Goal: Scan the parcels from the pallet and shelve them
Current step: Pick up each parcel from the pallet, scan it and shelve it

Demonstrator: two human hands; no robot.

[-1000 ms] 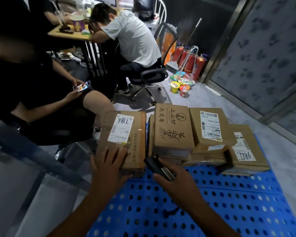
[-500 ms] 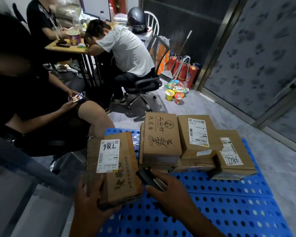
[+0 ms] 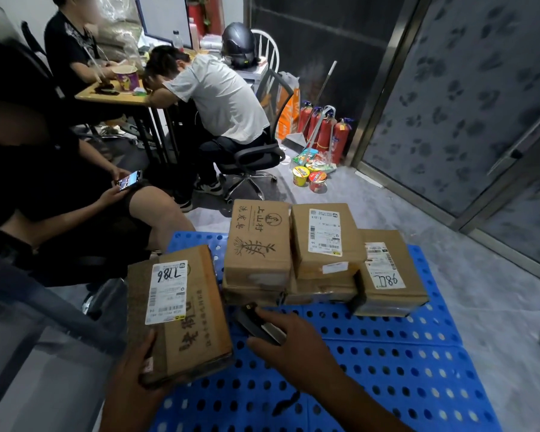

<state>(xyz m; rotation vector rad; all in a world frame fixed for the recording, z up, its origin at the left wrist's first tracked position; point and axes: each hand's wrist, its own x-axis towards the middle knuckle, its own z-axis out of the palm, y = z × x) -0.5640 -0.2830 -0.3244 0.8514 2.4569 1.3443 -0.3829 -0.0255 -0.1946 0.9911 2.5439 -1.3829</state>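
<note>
Judging by the head view, a scan is in hand: the cardboard parcel is gripped at its near corner by the left hand over the blue pallet's left edge, and the black scanner is clasped in the right hand just beside it. The scanner should be aimed squarely at the barcodes of the white label, the parcel being held steady.

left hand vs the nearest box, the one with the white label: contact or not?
Touching. The head view shows the left hand gripping the near end of the nearest box, with the thumb lying on its top face.
</note>
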